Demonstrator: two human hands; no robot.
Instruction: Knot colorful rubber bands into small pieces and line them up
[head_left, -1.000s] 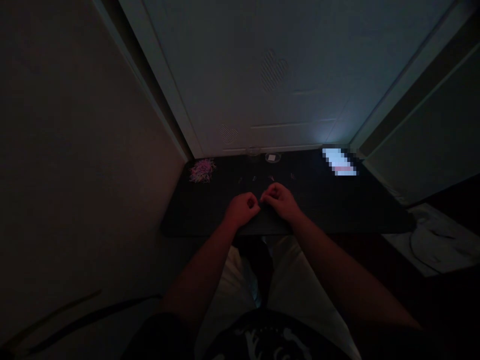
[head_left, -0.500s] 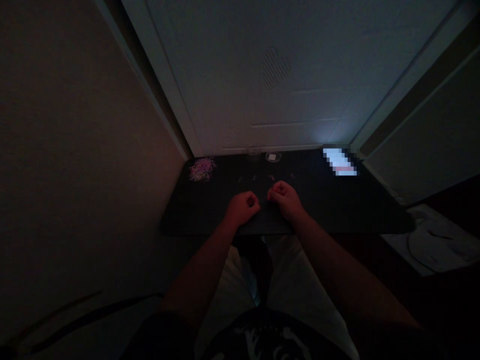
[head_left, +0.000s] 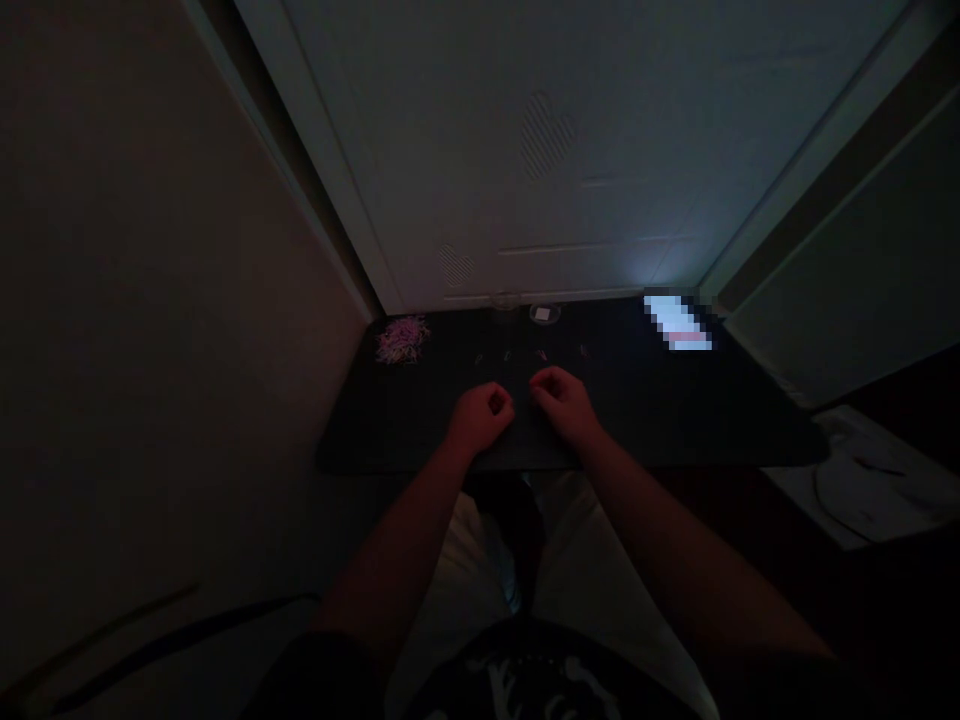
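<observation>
In dim light my left hand (head_left: 481,416) rests over the dark table, its thumb and fingers curled together in a loop. My right hand (head_left: 564,402) is closed in a similar pinch, a short gap to the right of it. Whatever either pinch holds is too small or too dark to make out. Just beyond the hands lie several small thin loops like paper clips, spaced in a row: a pale one (head_left: 478,358) at the left, a pinkish one (head_left: 543,355) above my right hand. A tangled pile of pink and pale clip-like pieces (head_left: 403,340) sits at the far left.
At the table's (head_left: 697,420) back edge stand a clear round container (head_left: 505,302) and a clear round lid or dish (head_left: 555,316) with a white square. A glowing, pixelated screen (head_left: 679,322) lies at the back right. A white panel with hearts (head_left: 465,180) rises behind.
My right hand's fingers have shifted slightly and its thumb and forefinger now form a clearer loop. My left hand has barely moved. The view has shifted a little.
</observation>
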